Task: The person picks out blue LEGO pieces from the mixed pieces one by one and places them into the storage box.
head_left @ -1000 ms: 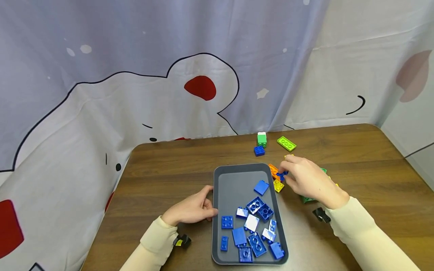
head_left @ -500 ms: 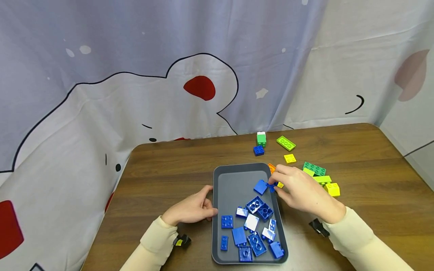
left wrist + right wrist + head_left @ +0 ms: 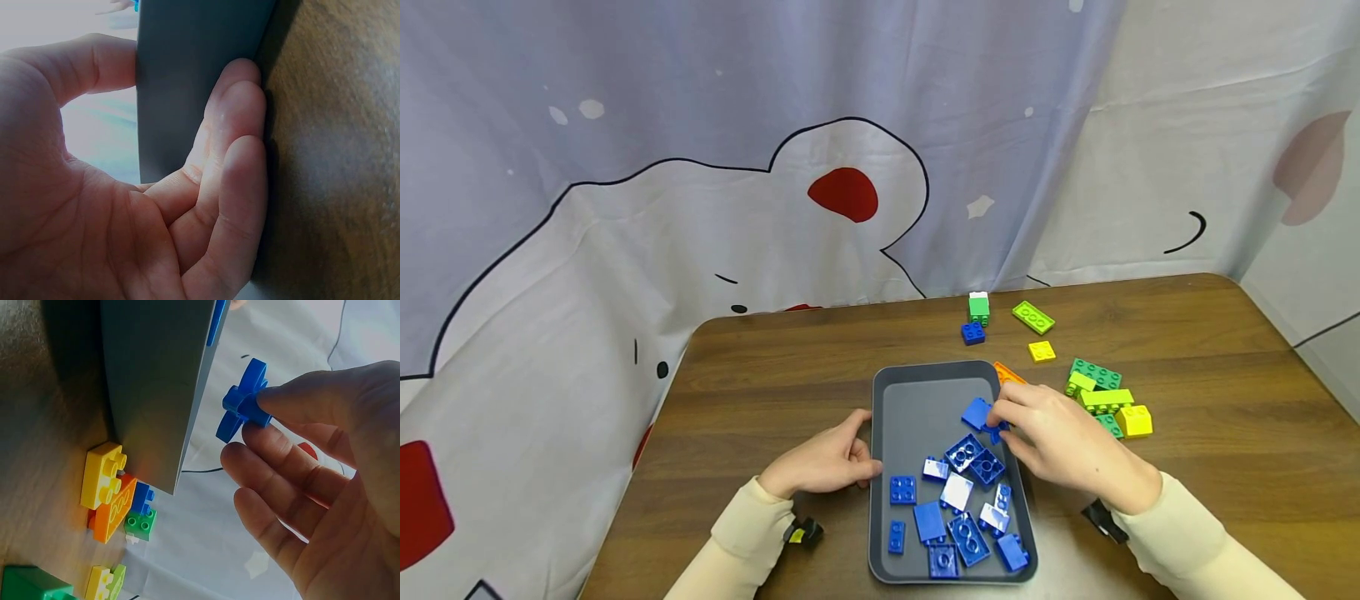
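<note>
A dark grey tray (image 3: 917,398) lies on the table with several blue toy bricks (image 3: 929,523) in it, mostly toward its near half. At the tray's left edge, my left hand (image 3: 822,460) holds on, thumb at the rim and curled fingers against the outer wall in the left wrist view. My right hand (image 3: 1070,437) pinches a small blue propeller-shaped piece (image 3: 244,403) between thumb and index finger. That piece is over the tray's right side, beside a flat-topped blue brick (image 3: 976,413). In the right wrist view it is held above the rim level, its other fingers loosely bent.
Right of the tray lie an orange piece (image 3: 1007,373) and a group of green and yellow bricks (image 3: 1105,402). Further back are a yellow brick (image 3: 1042,351), a lime plate (image 3: 1033,317), a green brick (image 3: 979,309) and a blue brick (image 3: 973,333). A printed curtain (image 3: 715,242) hangs behind the table.
My right hand has carried the blue propeller-shaped piece left and toward me, from beside the orange piece to over the tray's right side. The left hand and tray have stayed put.
</note>
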{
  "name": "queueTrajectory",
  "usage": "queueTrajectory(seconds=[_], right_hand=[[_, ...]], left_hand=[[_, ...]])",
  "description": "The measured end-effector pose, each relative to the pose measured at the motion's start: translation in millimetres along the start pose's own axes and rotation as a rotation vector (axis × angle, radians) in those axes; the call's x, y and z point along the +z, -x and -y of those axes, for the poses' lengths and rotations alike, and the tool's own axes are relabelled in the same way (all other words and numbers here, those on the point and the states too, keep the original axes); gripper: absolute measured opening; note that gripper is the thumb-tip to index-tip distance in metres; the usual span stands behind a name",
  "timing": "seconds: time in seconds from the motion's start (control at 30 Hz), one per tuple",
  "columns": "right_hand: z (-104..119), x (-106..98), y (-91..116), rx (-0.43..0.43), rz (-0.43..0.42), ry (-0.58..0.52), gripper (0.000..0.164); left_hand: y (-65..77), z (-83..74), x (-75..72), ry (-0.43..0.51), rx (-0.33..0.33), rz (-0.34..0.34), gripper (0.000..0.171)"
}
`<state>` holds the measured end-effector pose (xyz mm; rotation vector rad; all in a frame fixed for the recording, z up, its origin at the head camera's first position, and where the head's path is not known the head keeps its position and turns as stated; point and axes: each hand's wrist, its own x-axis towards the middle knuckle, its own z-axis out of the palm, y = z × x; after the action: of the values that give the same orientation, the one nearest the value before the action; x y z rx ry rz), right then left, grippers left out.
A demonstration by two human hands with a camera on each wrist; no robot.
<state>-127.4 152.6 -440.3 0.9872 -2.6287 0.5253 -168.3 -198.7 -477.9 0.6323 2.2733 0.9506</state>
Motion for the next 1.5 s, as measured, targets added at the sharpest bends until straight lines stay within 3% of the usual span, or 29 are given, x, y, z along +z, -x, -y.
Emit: queueTrajectory(seconds=[0.2,0.43,0.63,1.03,1.23,1.5], right_hand=[[1,-1,2,0.007,0.024,0.011,0.026],[-1,-4,6,0.063,0.103,0.035,0.055],[-6,-5,8,0.086,0.11,0.068,0.065],[-19,-6,-4,0.091,0.13,0.114,0.069],[-31,-6,-20,0.1,0.136,0.105,0.063],[-60,-4,-46,0.052,0.146,0.131,0.059]], left_hand=[[-0.3,0.5,0.6,-0.007,-0.002,0.001,0.08],[-0.1,-0.8,0.5,0.0,-0.011,0.002,0.081],[0.6,-0.5,-0.1,-0.005,-0.016,-0.001,0.082],[1.4,-1.1,-0.7,-0.001,-0.008,0.0,0.084],[1.6,-1.8,-0.7,0.005,-0.003,-0.001,0.083],[1.1,-1.2,-0.6,-0.004,-0.009,-0.003,0.084]])
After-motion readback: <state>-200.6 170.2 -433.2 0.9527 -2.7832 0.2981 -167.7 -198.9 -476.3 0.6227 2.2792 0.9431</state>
